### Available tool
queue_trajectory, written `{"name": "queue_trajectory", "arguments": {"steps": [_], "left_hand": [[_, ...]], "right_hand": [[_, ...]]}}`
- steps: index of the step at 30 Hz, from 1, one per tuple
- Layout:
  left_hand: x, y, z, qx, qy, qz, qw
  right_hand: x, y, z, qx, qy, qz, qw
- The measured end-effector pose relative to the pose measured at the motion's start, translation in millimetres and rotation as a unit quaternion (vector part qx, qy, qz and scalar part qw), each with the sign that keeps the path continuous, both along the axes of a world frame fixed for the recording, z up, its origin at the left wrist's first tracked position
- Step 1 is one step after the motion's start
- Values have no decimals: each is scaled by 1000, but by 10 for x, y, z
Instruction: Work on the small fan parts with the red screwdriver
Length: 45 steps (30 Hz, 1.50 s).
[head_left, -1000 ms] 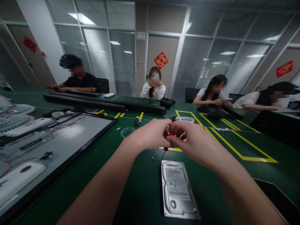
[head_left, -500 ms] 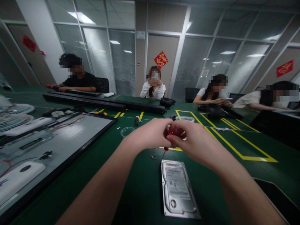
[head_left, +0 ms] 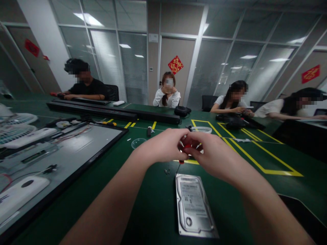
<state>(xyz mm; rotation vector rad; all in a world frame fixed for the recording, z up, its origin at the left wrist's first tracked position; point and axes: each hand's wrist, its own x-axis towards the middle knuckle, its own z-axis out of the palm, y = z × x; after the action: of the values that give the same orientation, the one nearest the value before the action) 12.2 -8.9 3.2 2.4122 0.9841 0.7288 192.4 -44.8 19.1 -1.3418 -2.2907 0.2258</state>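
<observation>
In the head view, the right hand's thumb has eased back, baring more of the red-handled screwdriver; its tip stays at the corner of the hard drive, flat on the bench, so turning probably continues; the left hand's grip clasps the handle; the right's I cannot tell; the drive's label is unreadable.

Office, fitted out as an electronics bench. Office is indicated by glazed partitions at 2 o'clock, blinds at 11, and a door at 12 hung with a red diamond sign. Bench use is shown by the green tabletop, zoned with yellow lines at 3–4, where a hard disk drive is laid at 5 and a flat display panel at 9.
</observation>
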Motion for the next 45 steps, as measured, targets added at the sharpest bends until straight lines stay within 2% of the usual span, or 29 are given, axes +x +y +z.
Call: {"name": "queue_trajectory", "arguments": {"steps": [4, 10, 16, 22, 28, 34, 41, 45], "left_hand": [[-1, -8, 9, -9, -5, -2, 1000], [2, 8, -14, -9, -15, -6, 1000], [11, 13, -23, -11, -14, -8, 1000], [6, 10, -33, -24, -18, -4, 1000], [7, 5, -16, 9, 1, -5, 1000], [15, 15, -35, -4, -4, -10, 1000], [13, 6, -24, -3, -17, -14, 1000], [23, 19, -42, -10, -19, -6, 1000]], "right_hand": [[16, -2, -2, -10, 15, 18, 1000], [-13, -8, 22, 20, -4, -9, 1000], [1, -17, 21, -16, 16, 15, 1000], [-8, -29, 30, 14, 4, -9, 1000], [24, 7, 13, 4, 12, 21, 1000], [-4, -10, 25, 22, -1, -9, 1000], [-6, -9, 26, -6, 14, 5, 1000], [-18, -17, 45, 16, 5, -15, 1000]]}}
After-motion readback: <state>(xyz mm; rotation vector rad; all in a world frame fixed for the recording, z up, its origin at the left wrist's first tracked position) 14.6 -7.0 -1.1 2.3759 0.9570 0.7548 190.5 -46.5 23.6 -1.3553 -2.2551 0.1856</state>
